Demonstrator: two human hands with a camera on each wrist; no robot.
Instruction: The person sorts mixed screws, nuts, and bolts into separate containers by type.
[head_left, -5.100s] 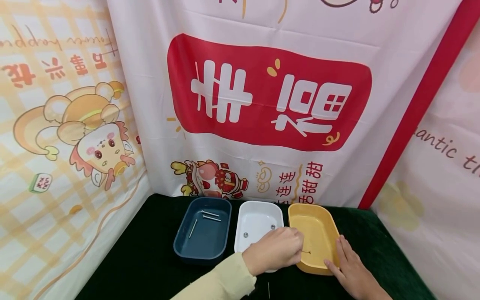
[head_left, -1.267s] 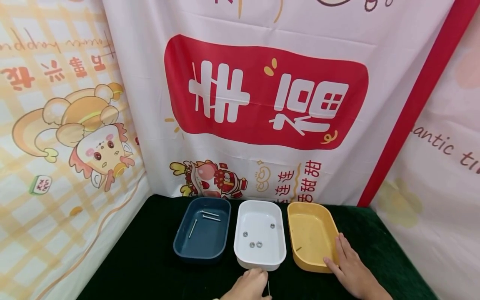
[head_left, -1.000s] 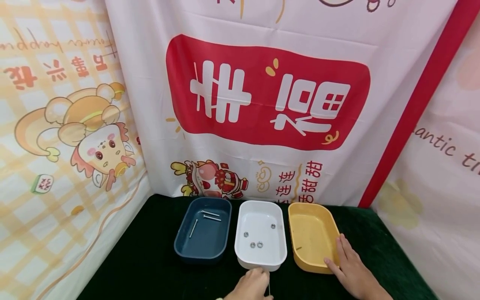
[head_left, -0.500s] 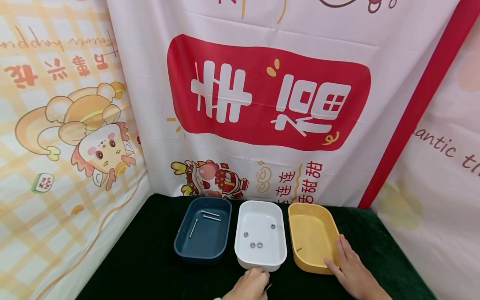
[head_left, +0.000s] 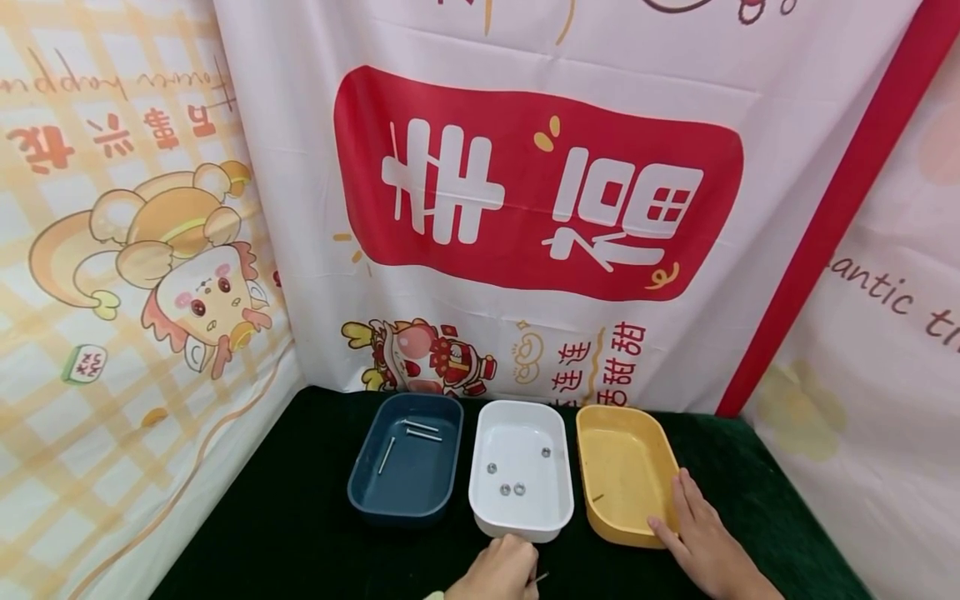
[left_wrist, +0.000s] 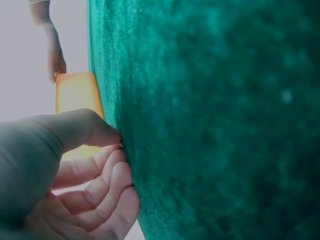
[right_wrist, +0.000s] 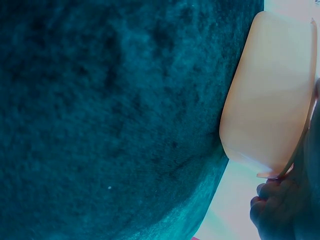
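My left hand (head_left: 498, 571) is low in front of the white tray (head_left: 523, 533), its thumb and curled forefinger pinching a thin metal nail-like piece (head_left: 542, 577) that sticks out to the right. In the left wrist view the thumb (left_wrist: 95, 127) meets the forefinger close to the green cloth, and the piece itself is mostly hidden. My right hand (head_left: 708, 537) rests with straight fingers against the right side of the yellow tray (head_left: 637, 537). A similar small thin piece (head_left: 597, 498) lies inside that tray. Several nuts (head_left: 520, 489) lie in the white tray.
A dark blue tray (head_left: 402, 508) at the left contains three long bolts (head_left: 386, 456). All three trays stand in a row on dark green cloth (head_left: 300, 500). Printed curtains (head_left: 600, 350) hang right behind them.
My left hand has gone from over the yellow tray, leaving a thin piece there, to in front of the white tray. The piece beside its fingers has turned from upright to slanted. Right hand unchanged.
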